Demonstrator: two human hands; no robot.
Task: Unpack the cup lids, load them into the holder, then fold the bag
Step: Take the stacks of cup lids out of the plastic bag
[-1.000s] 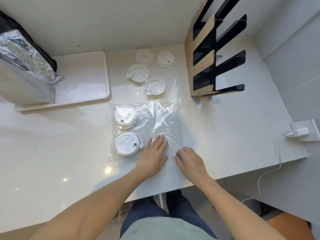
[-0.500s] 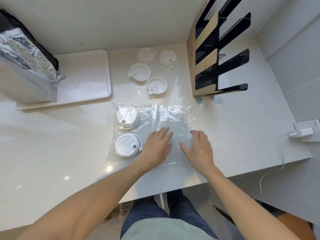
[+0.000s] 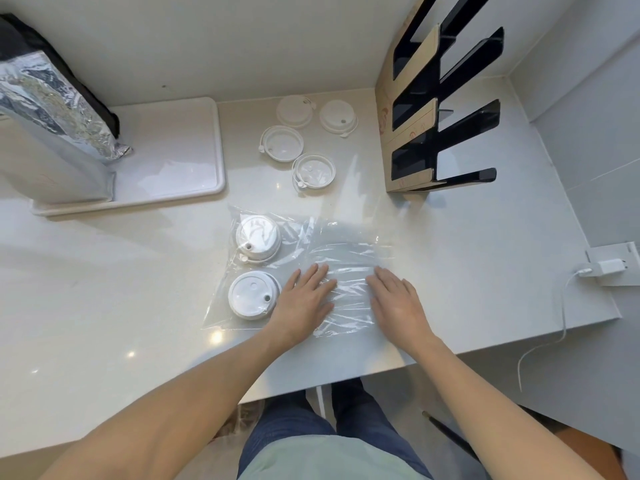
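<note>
Centre frame, on the counter [image 3: 104,289]: both hands lie flat and spread on the clear bag [image 3: 343,251], gripping nothing. I note two lids [image 3: 252,295] still inside, left of my left hand [image 3: 303,299] and touching it; my right hand [image 3: 398,303] is farther off. Bag's long axis runs left-right. Holder [image 3: 412,133] stands upper right.

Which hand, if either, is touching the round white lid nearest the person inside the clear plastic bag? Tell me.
Cannot tell. In the head view the left hand borders the round white lid with no clear gap; the right hand lies plainly apart on the clear plastic bag.
</note>
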